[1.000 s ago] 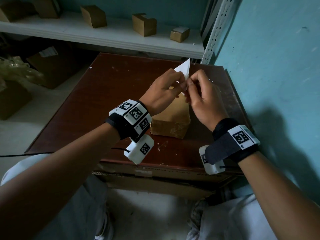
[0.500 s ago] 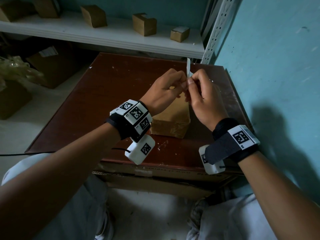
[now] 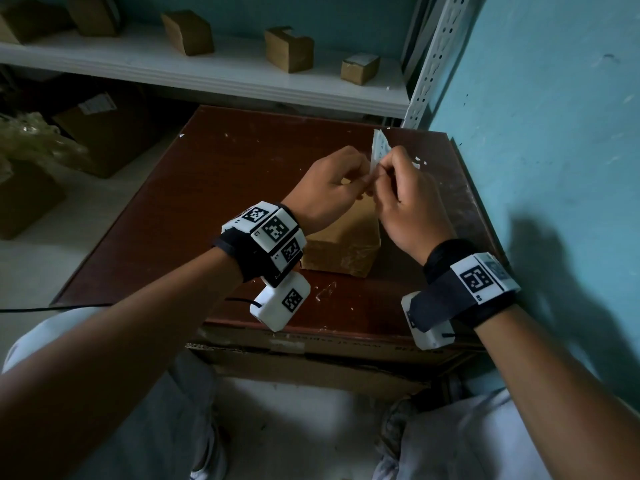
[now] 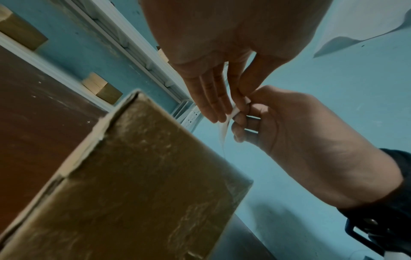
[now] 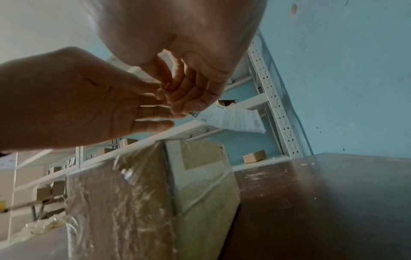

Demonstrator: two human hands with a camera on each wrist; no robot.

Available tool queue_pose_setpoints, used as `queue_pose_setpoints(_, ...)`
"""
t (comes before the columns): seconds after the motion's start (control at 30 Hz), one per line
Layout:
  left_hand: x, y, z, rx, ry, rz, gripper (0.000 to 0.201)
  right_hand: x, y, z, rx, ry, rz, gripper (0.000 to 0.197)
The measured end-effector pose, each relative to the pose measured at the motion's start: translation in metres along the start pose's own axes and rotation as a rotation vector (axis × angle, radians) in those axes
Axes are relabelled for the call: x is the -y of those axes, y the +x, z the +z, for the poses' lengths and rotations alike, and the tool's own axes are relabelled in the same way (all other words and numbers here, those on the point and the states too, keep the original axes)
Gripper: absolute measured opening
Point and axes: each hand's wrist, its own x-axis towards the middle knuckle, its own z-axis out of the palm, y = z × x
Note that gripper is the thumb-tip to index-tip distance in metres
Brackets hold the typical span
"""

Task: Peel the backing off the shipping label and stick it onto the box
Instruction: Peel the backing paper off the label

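Observation:
A tape-wrapped brown cardboard box (image 3: 341, 244) sits on the dark red table (image 3: 225, 188), below my hands. Both hands hold the white shipping label (image 3: 379, 148) upright above the box's far end. My left hand (image 3: 363, 178) pinches its lower edge between thumb and forefinger, the other fingers fairly straight. My right hand (image 3: 381, 174) pinches the same edge, fingers curled. The right wrist view shows the printed label (image 5: 231, 119) sticking out past my fingertips (image 5: 177, 109), above the box (image 5: 155, 193). In the left wrist view the label (image 4: 222, 133) is a thin edge. I cannot see the backing separately.
A white shelf (image 3: 207, 77) behind the table carries several small cardboard boxes (image 3: 289, 48). A perforated white post (image 3: 433, 60) and the blue wall (image 3: 536, 150) close off the right side. Larger boxes (image 3: 104, 133) stand on the floor at left. Paper scraps (image 3: 325, 289) lie near the table's front edge.
The label showed as a broad white triangle, then turned edge-on, and now shows as a narrow strip. Both hands stay pinched on it in almost the same place above the box.

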Motion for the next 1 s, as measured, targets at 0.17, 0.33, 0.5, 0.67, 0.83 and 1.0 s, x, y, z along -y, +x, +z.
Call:
queue_pose_setpoints(0.17,-0.0017,-0.0027,0.0,0.024,0.016,-0.123,0.019,-0.0028,-0.0006,0.0042,0.079,-0.018,-0.007,0.015)
queue_pose_setpoints(0.33,0.001,-0.0033,0.0018,0.043,0.012,-0.224,0.021,-0.0033,-0.0012,0.0081,0.126,0.004,0.062,0.011)
queue_pose_setpoints(0.5,0.0019,-0.0026,0.0015,0.039,0.02,-0.219,0.016,-0.0015,-0.0003,0.0073,0.144,0.014,0.104,0.008)
queue_pose_setpoints(0.67,0.0021,-0.0012,0.0022,0.032,0.072,-0.203,0.013,-0.0012,0.0002,0.0083,0.156,0.016,0.134,0.007)
queue_pose_setpoints(0.83,0.0018,-0.0014,0.0014,0.032,0.059,-0.205,0.011,0.0008,0.0004,0.0074,0.139,0.003,0.152,0.009)
queue_pose_setpoints(1.0,0.0005,-0.0009,0.0006,0.026,0.048,-0.218,0.012,0.0023,0.0009,0.0068,0.126,0.002,0.161,0.01)
